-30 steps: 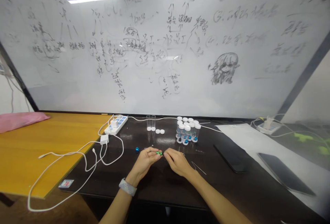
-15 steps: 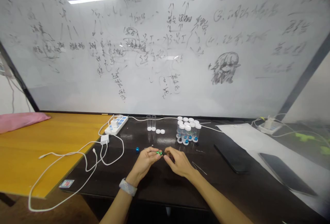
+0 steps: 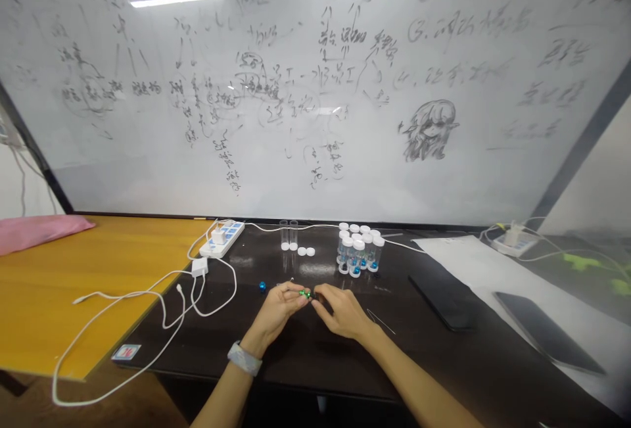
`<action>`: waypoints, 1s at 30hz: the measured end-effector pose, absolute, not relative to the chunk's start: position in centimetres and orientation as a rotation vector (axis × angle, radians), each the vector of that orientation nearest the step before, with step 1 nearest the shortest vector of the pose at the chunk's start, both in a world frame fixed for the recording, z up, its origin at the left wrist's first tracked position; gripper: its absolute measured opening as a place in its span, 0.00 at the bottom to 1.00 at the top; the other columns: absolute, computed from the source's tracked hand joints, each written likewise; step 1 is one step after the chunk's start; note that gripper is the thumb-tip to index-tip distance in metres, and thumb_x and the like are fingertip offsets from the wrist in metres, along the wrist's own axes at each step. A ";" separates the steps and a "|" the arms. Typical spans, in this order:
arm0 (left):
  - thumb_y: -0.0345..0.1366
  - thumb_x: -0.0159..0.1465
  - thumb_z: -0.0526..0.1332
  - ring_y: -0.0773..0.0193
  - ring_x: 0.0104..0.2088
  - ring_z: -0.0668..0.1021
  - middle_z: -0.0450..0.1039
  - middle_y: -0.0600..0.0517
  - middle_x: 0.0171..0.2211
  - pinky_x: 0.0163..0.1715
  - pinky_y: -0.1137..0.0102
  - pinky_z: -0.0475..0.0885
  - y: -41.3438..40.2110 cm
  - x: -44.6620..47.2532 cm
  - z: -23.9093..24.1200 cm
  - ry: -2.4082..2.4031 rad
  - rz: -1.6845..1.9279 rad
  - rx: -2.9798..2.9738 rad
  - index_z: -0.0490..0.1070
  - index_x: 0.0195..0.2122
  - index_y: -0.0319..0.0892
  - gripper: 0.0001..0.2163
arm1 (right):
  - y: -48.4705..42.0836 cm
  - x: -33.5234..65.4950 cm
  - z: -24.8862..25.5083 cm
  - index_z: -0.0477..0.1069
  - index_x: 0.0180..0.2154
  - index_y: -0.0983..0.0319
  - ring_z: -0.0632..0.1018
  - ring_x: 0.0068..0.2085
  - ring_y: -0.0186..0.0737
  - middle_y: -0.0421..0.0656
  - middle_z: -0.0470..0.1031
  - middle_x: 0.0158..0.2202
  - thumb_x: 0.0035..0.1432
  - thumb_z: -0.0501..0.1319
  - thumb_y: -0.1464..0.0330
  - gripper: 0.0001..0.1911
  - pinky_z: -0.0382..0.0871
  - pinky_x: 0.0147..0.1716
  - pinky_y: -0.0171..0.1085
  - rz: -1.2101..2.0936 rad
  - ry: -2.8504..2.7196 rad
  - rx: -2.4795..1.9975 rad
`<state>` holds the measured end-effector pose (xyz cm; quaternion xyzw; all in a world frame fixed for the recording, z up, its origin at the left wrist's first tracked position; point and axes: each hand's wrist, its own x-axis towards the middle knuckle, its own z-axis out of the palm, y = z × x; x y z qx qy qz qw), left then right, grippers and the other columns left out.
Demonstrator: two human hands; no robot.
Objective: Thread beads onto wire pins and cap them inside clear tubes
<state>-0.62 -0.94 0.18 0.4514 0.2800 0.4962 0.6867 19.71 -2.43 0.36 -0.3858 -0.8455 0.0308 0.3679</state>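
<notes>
My left hand (image 3: 277, 313) and my right hand (image 3: 340, 311) meet over the dark table (image 3: 305, 356). The left fingers pinch a small green bead (image 3: 302, 293). The right fingers are pinched against it from the other side, on something too thin to make out. A blue bead (image 3: 263, 286) lies on the table just left of my left hand. A thin wire (image 3: 379, 321) lies right of my right hand. A grey band sits on my left wrist.
Capped clear vials (image 3: 358, 252) with blue beads stand behind my hands, beside two open vials (image 3: 288, 235) and loose white caps (image 3: 306, 251). A white power strip (image 3: 222, 238) and cables (image 3: 148, 309) lie left. Two dark slabs (image 3: 446, 298) lie right. A whiteboard (image 3: 315, 86) stands behind.
My right hand has shifted slightly left, toward the green bead. The left hand has stayed where it was.
</notes>
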 end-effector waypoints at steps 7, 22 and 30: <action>0.31 0.50 0.77 0.61 0.42 0.82 0.82 0.43 0.41 0.49 0.67 0.74 -1.0 -0.6 0.3 0.634 1.115 1.021 0.76 0.36 0.37 0.15 | -2.1 19.9 0.2 0.68 0.40 0.59 0.77 0.32 0.38 0.40 0.75 0.30 0.70 0.53 0.64 0.08 0.63 0.33 0.34 0.097 -2.179 -1.018; 0.31 0.48 0.78 0.61 0.40 0.83 0.83 0.44 0.40 0.46 0.68 0.74 -0.8 -0.7 0.1 0.656 1.101 1.022 0.75 0.35 0.38 0.16 | -2.2 19.7 -0.1 0.68 0.39 0.59 0.77 0.32 0.38 0.40 0.75 0.30 0.72 0.51 0.63 0.11 0.61 0.31 0.34 0.018 -2.227 -1.028; 0.30 0.49 0.77 0.62 0.40 0.83 0.82 0.45 0.40 0.46 0.68 0.75 -0.9 -0.7 0.2 0.650 1.102 1.032 0.75 0.36 0.38 0.15 | -2.2 19.8 -0.2 0.67 0.45 0.60 0.77 0.32 0.38 0.40 0.76 0.32 0.69 0.55 0.61 0.10 0.61 0.30 0.34 -0.018 -2.216 -1.021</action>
